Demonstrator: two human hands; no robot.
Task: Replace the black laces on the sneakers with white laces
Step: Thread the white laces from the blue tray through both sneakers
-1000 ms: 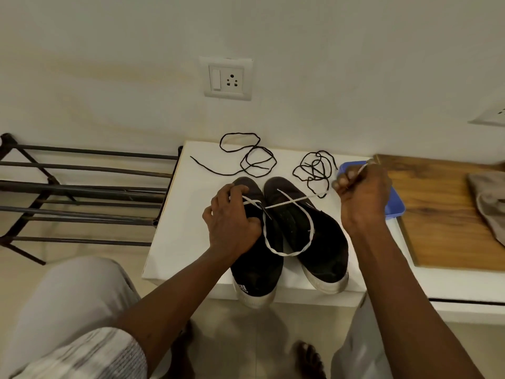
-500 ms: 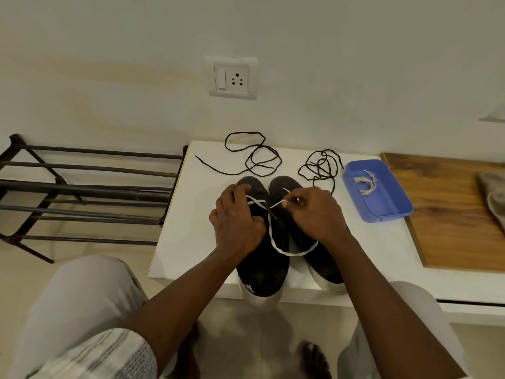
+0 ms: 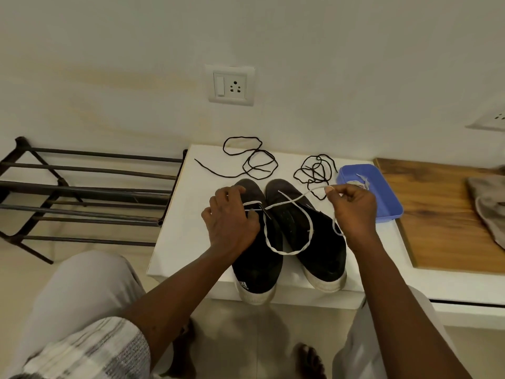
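**A:** Whereabouts of the white lace (image 3: pixel 287 252)?

**B:** Threaded through the far eyelets of the left shoe (image 3: pixel 257 266). From there, out in two runs. Droops in a wide loop across the right shoe (image 3: pixel 322 250), free tip resting near that toe. Rises taut to the right as well.

**A:** Held how?

**B:** Pinched between thumb and forefinger of the right hand (image 3: pixel 354 212), lifted over the right shoe's outer side, a short bit dangling below the palm. Clamped too at the eyelets, under the thumb of the left hand (image 3: pixel 231 222), fingers curled over that shoe's front.

**A:** And the shoes?

**B:** Side by side, touching, toes to the wall, heels at the near edge of a white table (image 3: pixel 180 228).

**B:** Further back on the table: a loose black lace (image 3: pixel 254 162) behind the left shoe and a second black lace (image 3: pixel 314 170), tangled, behind the right.

**A:** To the right?

**B:** A blue tray (image 3: pixel 390 206) just beside the right hand, holding a pale lace bundle (image 3: pixel 359 181). Next to the tray, a wooden board (image 3: pixel 442 220) with a cloth (image 3: pixel 489 212) on its far end.

**A:** Elsewhere?

**B:** A dark rack (image 3: pixel 82 187) against the table's left side. A socket (image 3: pixel 231 84) on the wall above. Down below, grey-trousered knees and bare feet on the floor.
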